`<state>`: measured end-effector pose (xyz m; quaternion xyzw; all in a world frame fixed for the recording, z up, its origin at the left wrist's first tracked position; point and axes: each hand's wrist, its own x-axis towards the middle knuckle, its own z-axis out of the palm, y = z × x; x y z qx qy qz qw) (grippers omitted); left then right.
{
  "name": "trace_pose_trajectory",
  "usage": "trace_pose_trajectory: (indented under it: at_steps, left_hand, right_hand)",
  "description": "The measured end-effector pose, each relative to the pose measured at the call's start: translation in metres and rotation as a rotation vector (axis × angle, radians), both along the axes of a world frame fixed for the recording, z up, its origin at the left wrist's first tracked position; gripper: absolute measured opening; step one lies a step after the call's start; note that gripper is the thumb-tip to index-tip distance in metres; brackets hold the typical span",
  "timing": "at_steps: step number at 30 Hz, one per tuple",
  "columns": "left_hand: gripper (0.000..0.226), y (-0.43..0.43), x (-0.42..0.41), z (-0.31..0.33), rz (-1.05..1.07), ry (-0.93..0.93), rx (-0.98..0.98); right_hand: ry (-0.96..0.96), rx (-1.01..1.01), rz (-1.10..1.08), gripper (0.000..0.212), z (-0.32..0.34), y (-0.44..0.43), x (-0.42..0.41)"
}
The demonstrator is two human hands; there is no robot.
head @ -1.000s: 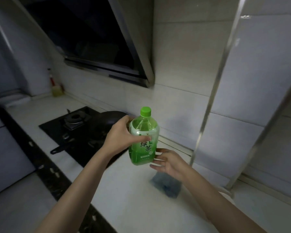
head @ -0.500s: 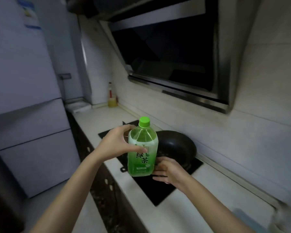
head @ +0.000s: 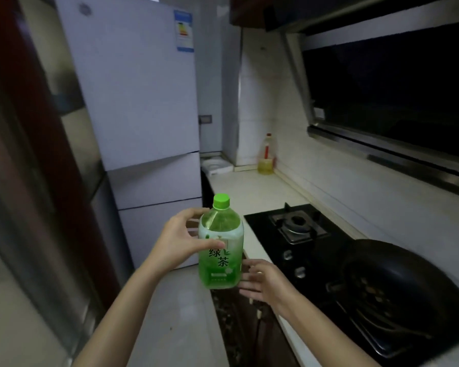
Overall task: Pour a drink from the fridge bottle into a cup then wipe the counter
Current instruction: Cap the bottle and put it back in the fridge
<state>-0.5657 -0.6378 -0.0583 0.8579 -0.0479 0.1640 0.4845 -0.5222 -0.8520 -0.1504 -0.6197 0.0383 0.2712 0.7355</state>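
The person stands facing along a narrow kitchen with the green tea bottle [head: 220,250] held upright in the air at the centre of the frame, just off the near edge of the counter [head: 249,186]. The left hand [head: 180,241] grips it round the shoulder, with the thumb across the front above the label and the fingers curled behind. The right hand [head: 265,280] sits at the bottle's lower right, fingers straight and spread. Its fingertips are at the base, though I cannot say whether they press it or merely hover. The green cap [head: 221,201] is on.

The fridge [head: 143,115] fills the upper left, its doors closed. A gas hob [head: 297,226] lies right of centre, a dark wok [head: 398,282] sits at the lower right, and an oil bottle [head: 266,154] stands far up the counter against the wall. No cup shows anywhere.

To my eye this is a carrying step, with the bottle in transit between fridge and counter. Which way it is going, I cannot tell.

If the pour is yet to come, the next move calls for a cup and a bare patch of counter. The left hand would then brace the bottle while the right goes up to twist off the cap. If the bottle is going back, the right hand must be free to pull the fridge door.
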Motion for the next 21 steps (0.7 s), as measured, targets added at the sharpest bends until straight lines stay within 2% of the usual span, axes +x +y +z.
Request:
trace_pose_trajectory:
  at_steps: [11, 21]
  left_hand:
    - [0.081, 0.117, 0.019, 0.000, 0.226, -0.044, -0.073]
    - [0.070, 0.224, 0.097, 0.029, 0.328, -0.074, -0.087]
  right_hand:
    - [-0.050, -0.012, 0.199, 0.030, 0.002, 0.130, 0.074]
    - [-0.042, 0.051, 0.338, 0.032, 0.024, 0.258, 0.184]
